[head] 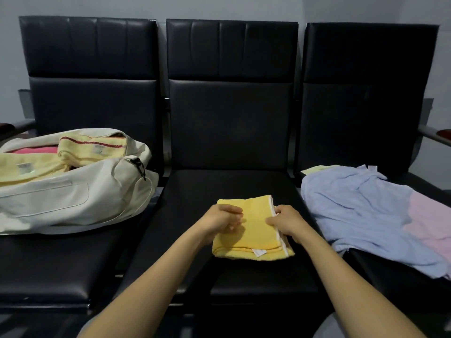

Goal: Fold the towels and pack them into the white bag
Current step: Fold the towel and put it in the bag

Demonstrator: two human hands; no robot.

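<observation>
Now both hands are on a folded yellow towel [253, 237] that lies flat on the middle black seat [231, 181]. The left hand [223, 219] sits on the towel's left side with its fingers curled in, holding the edge there. The right hand [286, 220] pinches the towel's right edge, the one with the white trim, between thumb and fingers. A small white tag [259, 252] sticks out of the towel's near edge, just below the right hand.

Far off to the left of the left hand, the white bag [73, 196] lies open on the next seat. Pale yellow towels [92, 148] and a pink towel [36, 150] are inside it.

To the right of the right hand, on the other seat, a blue towel [361, 211] lies spread out and wrinkled. A light pink towel [429, 220] lies touching it, farther from the hand.
</observation>
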